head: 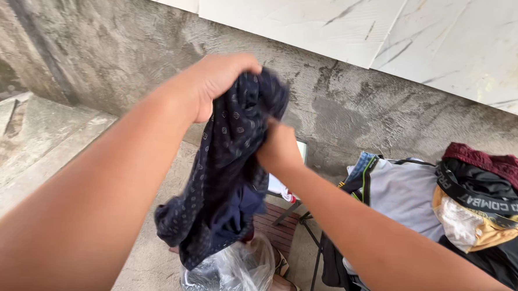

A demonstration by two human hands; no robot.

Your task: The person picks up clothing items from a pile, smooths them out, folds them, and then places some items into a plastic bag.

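Gripping a dark blue patterned garment [228,179] at frame centre, our left hand [218,82] bunches its top edge while our right hand [279,149] pinches it just below. We judge it light, limp, best held by gathered folds.

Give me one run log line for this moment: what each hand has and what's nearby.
left hand: grips navy patterned garment top | right hand: pinches its side | nearby: clear plastic bag, clothes pile
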